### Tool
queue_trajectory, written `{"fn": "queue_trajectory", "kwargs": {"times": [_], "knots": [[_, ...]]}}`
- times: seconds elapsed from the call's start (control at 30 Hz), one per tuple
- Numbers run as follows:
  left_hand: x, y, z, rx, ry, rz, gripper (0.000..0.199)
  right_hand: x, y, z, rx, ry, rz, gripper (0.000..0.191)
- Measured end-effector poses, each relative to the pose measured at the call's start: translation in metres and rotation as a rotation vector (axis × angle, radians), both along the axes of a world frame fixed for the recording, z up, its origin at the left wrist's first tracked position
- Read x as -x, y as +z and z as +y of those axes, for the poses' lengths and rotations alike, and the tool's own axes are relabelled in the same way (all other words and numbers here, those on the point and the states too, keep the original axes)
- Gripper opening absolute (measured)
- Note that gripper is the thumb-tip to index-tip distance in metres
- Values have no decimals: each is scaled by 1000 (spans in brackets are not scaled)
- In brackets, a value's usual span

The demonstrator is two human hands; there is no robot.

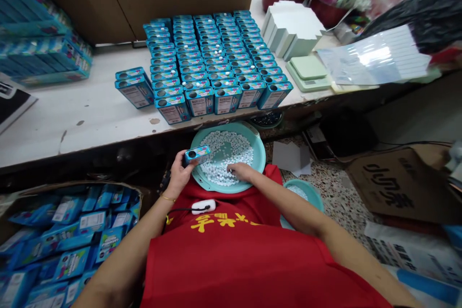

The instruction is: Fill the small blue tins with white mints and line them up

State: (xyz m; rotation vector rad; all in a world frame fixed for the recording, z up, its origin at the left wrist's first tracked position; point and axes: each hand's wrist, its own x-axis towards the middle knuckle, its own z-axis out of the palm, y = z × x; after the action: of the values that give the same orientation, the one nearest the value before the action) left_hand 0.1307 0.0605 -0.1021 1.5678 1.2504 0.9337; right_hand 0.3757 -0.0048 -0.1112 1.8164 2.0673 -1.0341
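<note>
Your left hand (180, 171) is closed around a small blue box (197, 153), holding it over the 9 o'clock rim of the turquoise basin (259, 151) at your lap. The box's printed top, with a dark round spot on it, faces up. Your right hand (238, 171) reaches in over the 4 o'clock side of that basin, its fingertips down at the white pellets (242, 144); you cannot tell from this view how wide the fingers are or whether they pinch any pellets. The pellets cover much of the basin's bottom, with turquoise showing through near the middle.

From the basin, at 12 o'clock on the worktop (72, 115), stand the blue box rows (224, 62), five columns packed close, with white pellets lying on some of the tops. Two separate blue boxes (135, 87) stand at 10 o'clock, just beside the rows. Between 1 and 2 o'clock you have a pale green scale (308, 70), with white folded cartons (294, 26) beyond it and a plastic-covered sheet (375, 60) to its right.

At 4 o'clock, lower down, a smaller turquoise basin (315, 196) also holds white pellets. At 7 o'clock a white device (204, 206) with a dark cable lies on your red apron (231, 260). At 8 o'clock, an open container is filled with blue packages (92, 221).
</note>
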Motion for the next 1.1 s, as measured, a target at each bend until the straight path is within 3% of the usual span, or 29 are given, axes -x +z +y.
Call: {"fn": "queue_trajectory", "kwargs": {"times": [0.1, 0.3, 0.43, 0.57, 0.67, 0.77, 0.97, 1.1], "knots": [[3, 1, -1, -19, 7, 5, 42, -17, 26, -4, -40, -28, 94, 30], [-3, 10, -5, -80, -42, 84, 36, -26, 107, 2, -159, -132, 324, 27], [-13, 13, -8, -124, -97, 132, 35, -6, 147, 15, -217, -62, 151, 28], [-17, 11, -8, -167, -125, 141, 34, 16, 168, 23, -237, 60, -149, 27], [-17, 11, -9, -173, -123, 138, 34, 20, 173, 25, -220, 64, -203, 27], [-15, 13, -9, -163, -111, 133, 34, 12, 166, 24, -207, 26, -104, 28], [-10, 14, -7, -168, -101, 133, 34, -19, 129, 10, -169, -116, 283, 30], [-2, 19, -10, -163, -65, 127, 33, -33, 103, -4, -135, -198, 386, 33]]}}
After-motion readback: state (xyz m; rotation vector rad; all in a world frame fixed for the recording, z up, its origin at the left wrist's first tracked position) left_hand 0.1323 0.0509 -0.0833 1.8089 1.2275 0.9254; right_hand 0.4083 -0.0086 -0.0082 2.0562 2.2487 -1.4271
